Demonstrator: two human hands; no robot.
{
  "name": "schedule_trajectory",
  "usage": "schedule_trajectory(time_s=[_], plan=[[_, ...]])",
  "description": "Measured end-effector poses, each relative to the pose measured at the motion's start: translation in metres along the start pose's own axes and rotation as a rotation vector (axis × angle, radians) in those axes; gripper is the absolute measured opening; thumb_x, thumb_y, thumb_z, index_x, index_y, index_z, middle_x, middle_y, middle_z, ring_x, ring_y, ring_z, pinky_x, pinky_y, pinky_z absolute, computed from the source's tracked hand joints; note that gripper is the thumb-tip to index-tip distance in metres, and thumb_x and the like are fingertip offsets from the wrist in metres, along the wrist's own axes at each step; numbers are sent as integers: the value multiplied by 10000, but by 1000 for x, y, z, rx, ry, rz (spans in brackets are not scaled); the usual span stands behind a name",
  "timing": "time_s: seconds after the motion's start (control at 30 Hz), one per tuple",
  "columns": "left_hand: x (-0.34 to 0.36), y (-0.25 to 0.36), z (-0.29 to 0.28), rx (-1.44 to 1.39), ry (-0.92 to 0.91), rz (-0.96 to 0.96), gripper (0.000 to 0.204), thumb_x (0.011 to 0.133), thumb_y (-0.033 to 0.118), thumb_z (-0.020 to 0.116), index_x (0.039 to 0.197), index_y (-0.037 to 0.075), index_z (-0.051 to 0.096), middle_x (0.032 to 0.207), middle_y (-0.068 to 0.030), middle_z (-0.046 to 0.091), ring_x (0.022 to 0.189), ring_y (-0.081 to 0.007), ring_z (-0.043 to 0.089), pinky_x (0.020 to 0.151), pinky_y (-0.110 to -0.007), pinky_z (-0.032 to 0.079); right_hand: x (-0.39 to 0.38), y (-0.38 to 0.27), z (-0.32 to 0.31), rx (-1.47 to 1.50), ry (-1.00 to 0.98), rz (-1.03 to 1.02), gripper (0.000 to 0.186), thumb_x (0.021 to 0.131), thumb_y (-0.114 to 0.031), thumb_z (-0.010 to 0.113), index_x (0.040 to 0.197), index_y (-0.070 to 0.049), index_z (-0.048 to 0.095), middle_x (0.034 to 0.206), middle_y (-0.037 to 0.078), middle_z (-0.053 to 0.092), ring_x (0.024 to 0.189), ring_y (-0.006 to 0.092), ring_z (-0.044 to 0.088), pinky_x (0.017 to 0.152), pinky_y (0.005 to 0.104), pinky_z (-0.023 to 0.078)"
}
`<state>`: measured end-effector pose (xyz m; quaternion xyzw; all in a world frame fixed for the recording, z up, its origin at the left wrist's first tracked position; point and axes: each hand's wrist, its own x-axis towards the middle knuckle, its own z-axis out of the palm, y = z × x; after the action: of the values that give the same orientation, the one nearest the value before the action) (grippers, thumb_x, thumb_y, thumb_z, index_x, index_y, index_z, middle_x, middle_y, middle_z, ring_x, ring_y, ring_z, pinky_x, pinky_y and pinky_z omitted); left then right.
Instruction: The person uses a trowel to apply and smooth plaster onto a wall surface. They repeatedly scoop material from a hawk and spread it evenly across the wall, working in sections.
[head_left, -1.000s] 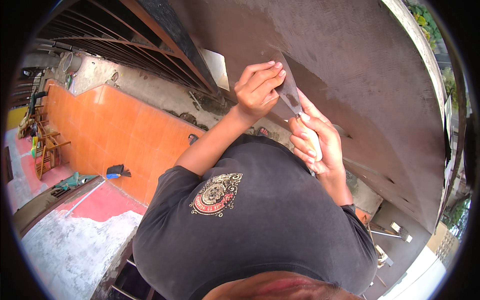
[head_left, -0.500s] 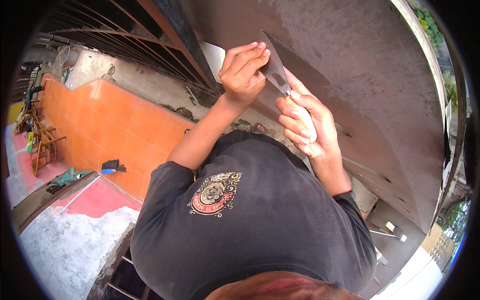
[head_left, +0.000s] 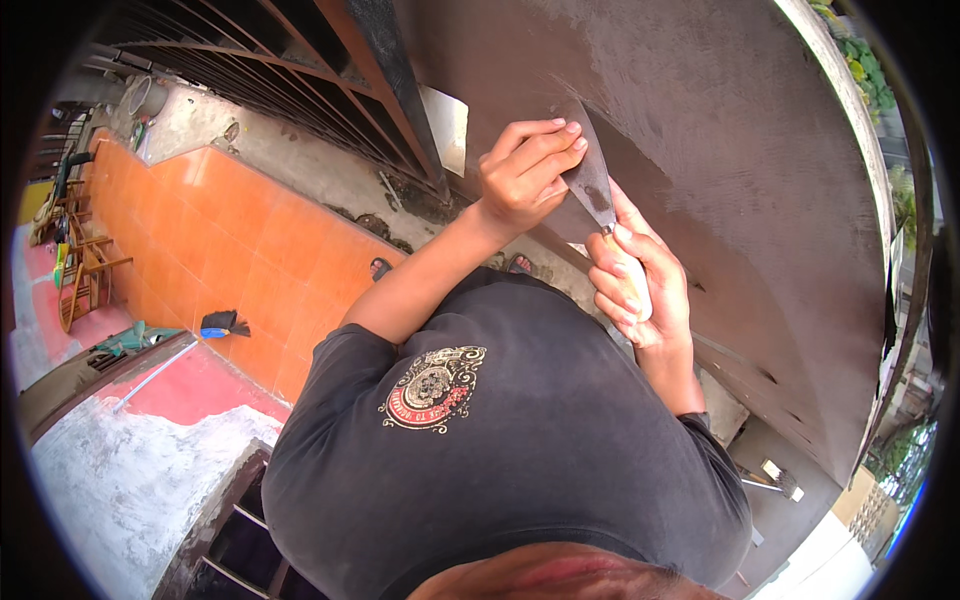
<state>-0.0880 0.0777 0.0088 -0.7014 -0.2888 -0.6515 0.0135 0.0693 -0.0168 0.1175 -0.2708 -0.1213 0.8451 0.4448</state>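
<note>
My right hand (head_left: 652,285) is wrapped around the pale handle of a scraper (head_left: 597,180), with its index finger reaching up behind the metal blade. Closed fingertips of my left hand (head_left: 525,175) press on the blade's left side, so both hands hold the tool. The grey blade has a dark smudge and points away from me. Its wide end meets the brown wall (head_left: 760,190), where a rough lighter patch borders a smoother dark strip.
To the left stands a dark metal gate (head_left: 300,70). Orange tiles (head_left: 255,225) cover the floor there, with a blue-and-black broom head (head_left: 222,324) and wooden chairs (head_left: 90,275) farther left. Brushes (head_left: 785,480) lie at lower right.
Both hands and the scraper have moved right and nearer to my body along the wall. My hold on the tool looks the same.
</note>
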Motion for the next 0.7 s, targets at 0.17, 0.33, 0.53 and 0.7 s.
schedule_trajectory(time_s=[0.17,0.33,0.53,0.7], plan=[[1,-7,-2,83,147,-188,351,598,-140,710,911,3,777,1000,-103,771,982,-278,726,847,-353,610,7,2,0,-59,54,23,606,1073,-138,448,1648,-141,255,746,50,457,433,90,370,338,236,358],[-2,-9,-4,51,54,-71,348,595,-131,702,908,1,777,1003,-96,770,984,-282,726,840,-349,611,7,3,1,-3,-70,-7,585,1079,-150,449,1640,-146,280,732,45,447,436,88,380,338,238,365],[-1,-10,-5,64,142,-149,355,582,-120,701,907,2,777,1030,-102,770,971,-286,725,820,-346,616,16,6,1,-66,66,4,563,1082,-133,411,1632,-151,295,760,58,465,414,93,376,302,229,359],[-3,-5,-2,67,98,-95,313,613,-115,729,890,19,783,994,-74,776,950,-266,725,781,-332,621,9,5,-1,-53,78,5,608,1075,-116,406,1654,-154,228,758,65,469,412,101,388,310,237,375]])
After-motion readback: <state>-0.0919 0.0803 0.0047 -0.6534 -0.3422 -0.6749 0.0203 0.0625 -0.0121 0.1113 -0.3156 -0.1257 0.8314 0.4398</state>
